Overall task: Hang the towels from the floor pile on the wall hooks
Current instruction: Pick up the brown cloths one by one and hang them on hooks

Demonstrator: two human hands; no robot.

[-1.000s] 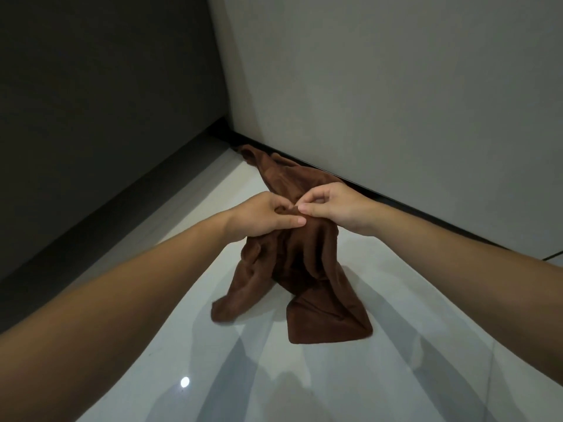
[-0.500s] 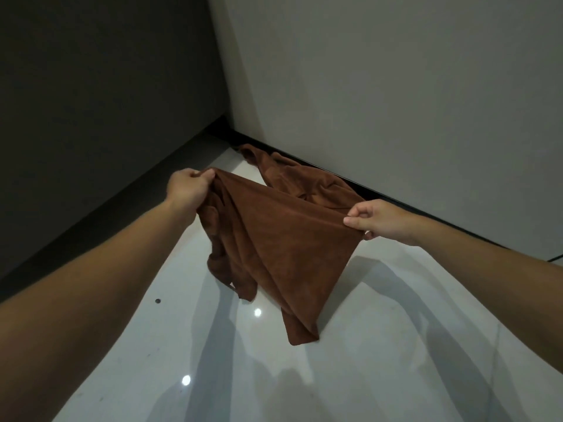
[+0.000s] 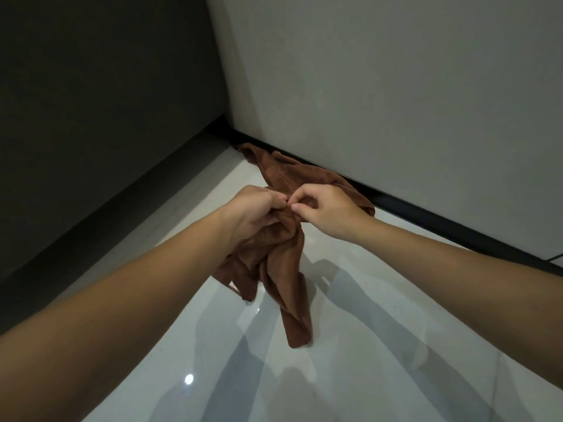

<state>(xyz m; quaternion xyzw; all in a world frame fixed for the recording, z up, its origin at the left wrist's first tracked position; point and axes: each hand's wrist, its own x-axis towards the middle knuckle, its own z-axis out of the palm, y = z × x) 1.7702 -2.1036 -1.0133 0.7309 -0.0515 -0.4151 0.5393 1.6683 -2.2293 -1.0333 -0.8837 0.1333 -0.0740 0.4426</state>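
Observation:
A brown towel [image 3: 280, 266] hangs bunched in the air from both of my hands, its lower end dangling above the floor. My left hand [image 3: 256, 211] grips its top edge with curled fingers. My right hand [image 3: 326, 208] pinches the same edge right beside it, fingertips almost touching the left hand. Behind them more brown towel cloth [image 3: 283, 172] lies in a pile on the floor against the wall's dark skirting. No wall hooks are in view.
A glossy white tiled floor [image 3: 350, 360] spreads below. A light grey wall [image 3: 396, 102] stands ahead and to the right, with a black skirting [image 3: 441, 220] along its foot. A dark wall [image 3: 91, 102] closes the left side and meets it in a corner.
Half a second ago my hands held the towel stretched wide apart. They have come back together at the middle, and the towel hangs bunched again.

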